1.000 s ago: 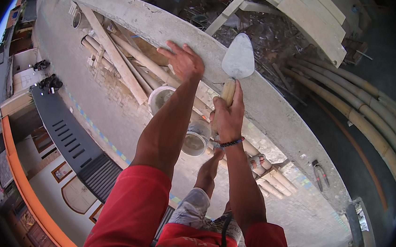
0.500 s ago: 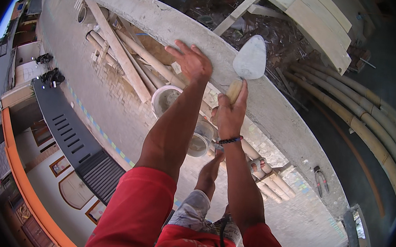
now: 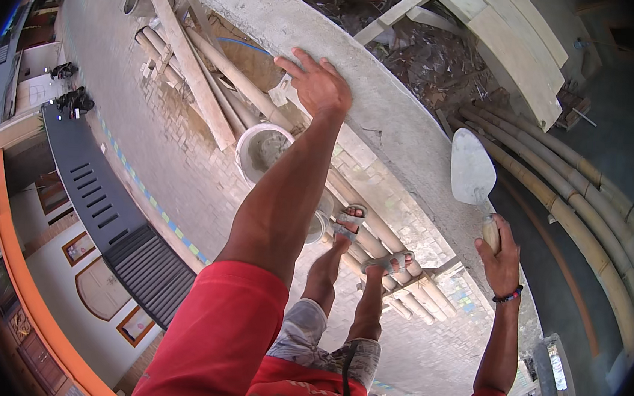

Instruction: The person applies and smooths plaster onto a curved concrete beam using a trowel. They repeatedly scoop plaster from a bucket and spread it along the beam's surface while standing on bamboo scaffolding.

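My left hand [image 3: 318, 86] rests on the top of a long grey concrete ledge [image 3: 390, 133], its fingers spread and holding nothing. Off to the right, my right hand [image 3: 503, 266] grips the wooden handle of a trowel [image 3: 472, 168]. The trowel's pale rounded blade points away from me, at the ledge's far edge. I cannot tell whether it touches the concrete. Below my left forearm stands a white bucket [image 3: 242, 163] with wet grey mix inside. A smaller container [image 3: 317, 228] is partly hidden behind that forearm.
My sandalled feet stand on bamboo poles [image 3: 378, 237] above the paved ground [image 3: 176, 174]. Wooden planks [image 3: 186, 58] lean at the left. Beyond the ledge lie debris [image 3: 326, 3], pale boards [image 3: 504, 41] and long bamboo poles [image 3: 587, 214].
My right hand has swung the trowel rightward along the ledge, away from my left hand. The left hand has shifted slightly on the concrete. Both feet now show on the poles.
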`<state>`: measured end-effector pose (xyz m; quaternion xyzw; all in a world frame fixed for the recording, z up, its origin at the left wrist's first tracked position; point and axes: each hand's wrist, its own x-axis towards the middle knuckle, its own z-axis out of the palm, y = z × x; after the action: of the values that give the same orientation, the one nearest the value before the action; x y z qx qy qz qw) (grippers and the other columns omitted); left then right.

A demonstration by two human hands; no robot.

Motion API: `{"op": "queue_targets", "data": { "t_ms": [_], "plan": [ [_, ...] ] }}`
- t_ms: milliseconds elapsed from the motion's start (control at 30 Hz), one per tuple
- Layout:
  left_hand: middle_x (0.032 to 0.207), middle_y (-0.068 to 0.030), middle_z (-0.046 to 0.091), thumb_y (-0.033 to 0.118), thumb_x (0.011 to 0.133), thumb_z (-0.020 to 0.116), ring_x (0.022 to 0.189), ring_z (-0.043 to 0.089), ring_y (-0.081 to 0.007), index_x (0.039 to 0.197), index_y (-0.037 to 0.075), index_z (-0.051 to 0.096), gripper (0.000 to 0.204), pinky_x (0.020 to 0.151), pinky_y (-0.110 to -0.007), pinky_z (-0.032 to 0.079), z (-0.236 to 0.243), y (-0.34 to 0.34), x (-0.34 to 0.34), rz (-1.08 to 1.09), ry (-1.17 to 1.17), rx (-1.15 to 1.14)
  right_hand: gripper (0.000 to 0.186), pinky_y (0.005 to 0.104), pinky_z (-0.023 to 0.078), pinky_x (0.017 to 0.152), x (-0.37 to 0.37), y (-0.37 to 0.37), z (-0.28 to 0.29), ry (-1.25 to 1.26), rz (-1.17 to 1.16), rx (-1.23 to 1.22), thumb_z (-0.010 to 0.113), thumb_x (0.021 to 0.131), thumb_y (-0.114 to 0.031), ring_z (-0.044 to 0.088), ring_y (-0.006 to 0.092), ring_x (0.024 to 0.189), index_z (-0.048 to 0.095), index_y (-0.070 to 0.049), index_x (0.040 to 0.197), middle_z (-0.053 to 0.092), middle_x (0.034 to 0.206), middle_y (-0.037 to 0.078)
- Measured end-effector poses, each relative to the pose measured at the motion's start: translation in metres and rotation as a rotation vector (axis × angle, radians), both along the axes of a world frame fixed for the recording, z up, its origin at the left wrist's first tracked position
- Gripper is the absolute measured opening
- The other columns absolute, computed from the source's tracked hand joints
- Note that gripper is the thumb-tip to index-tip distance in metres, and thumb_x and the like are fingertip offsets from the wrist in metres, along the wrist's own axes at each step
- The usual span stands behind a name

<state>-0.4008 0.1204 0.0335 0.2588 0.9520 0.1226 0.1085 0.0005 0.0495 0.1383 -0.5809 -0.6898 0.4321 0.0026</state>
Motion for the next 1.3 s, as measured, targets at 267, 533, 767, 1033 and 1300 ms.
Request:
{"op": "queue_targets", "data": {
  "t_ms": [267, 533, 767, 1033, 1300],
  "plan": [
    [0.155, -0.0315, -0.001, 0.029, 0.101, 0.034, 0.117, 0.048, -0.0431, 0.150, 0.000, 0.016, 0.059, 0.098, -0.046, 0.046, -0.004, -0.003, -0.001, -0.017, 0.041, 0.025, 0.055, 0.0392, 0.049, 0.093, -0.035, 0.100, 0.025, -0.144, 0.591, -0.375, 0.074, 0.075, -0.014, 0.066, 0.0325, 0.100, 0.060, -0.007, 0.127, 0.068, 0.111, 0.019],
    [0.155, -0.0310, -0.002, 0.029, 0.101, 0.034, 0.118, 0.047, -0.0432, 0.150, 0.000, 0.015, 0.060, 0.099, -0.045, 0.045, -0.001, 0.001, 0.005, -0.026, -0.002, 0.039, 0.050, 0.0408, 0.048, 0.096, -0.136, 0.179, 0.014, 0.149, 0.167, 0.187, 0.069, 0.079, -0.018, 0.062, 0.0343, 0.108, 0.059, -0.006, 0.126, 0.064, 0.120, 0.019],
    [0.155, -0.0306, -0.003, 0.030, 0.102, 0.034, 0.118, 0.047, -0.0427, 0.150, 0.000, 0.015, 0.060, 0.100, -0.045, 0.044, -0.004, -0.005, -0.003, -0.004, 0.022, 0.019, 0.050, 0.0401, 0.048, 0.095, -0.094, 0.137, 0.027, -0.096, 0.785, -0.284, 0.070, 0.078, -0.013, 0.065, 0.0322, 0.103, 0.060, -0.009, 0.127, 0.066, 0.116, 0.020],
    [0.154, -0.0324, 0.002, 0.031, 0.102, 0.034, 0.119, 0.049, -0.0475, 0.148, 0.001, 0.018, 0.058, 0.099, -0.051, 0.044, -0.012, -0.004, 0.000, -0.022, 0.057, 0.071, 0.056, 0.0401, 0.046, 0.098, -0.103, 0.168, 0.013, 0.098, 0.040, 0.141, 0.072, 0.079, -0.016, 0.063, 0.0314, 0.106, 0.056, -0.011, 0.133, 0.066, 0.118, 0.018],
    [0.154, -0.0336, -0.002, 0.030, 0.101, 0.033, 0.118, 0.049, -0.0460, 0.149, -0.001, 0.015, 0.060, 0.099, -0.047, 0.046, -0.006, -0.002, -0.004, -0.030, 0.037, 0.014, 0.056, 0.0354, 0.046, 0.096, -0.048, 0.143, 0.010, -0.034, 0.564, -0.246, 0.074, 0.078, -0.016, 0.064, 0.0253, 0.101, 0.059, -0.011, 0.131, 0.065, 0.121, 0.015]
  ]
}}
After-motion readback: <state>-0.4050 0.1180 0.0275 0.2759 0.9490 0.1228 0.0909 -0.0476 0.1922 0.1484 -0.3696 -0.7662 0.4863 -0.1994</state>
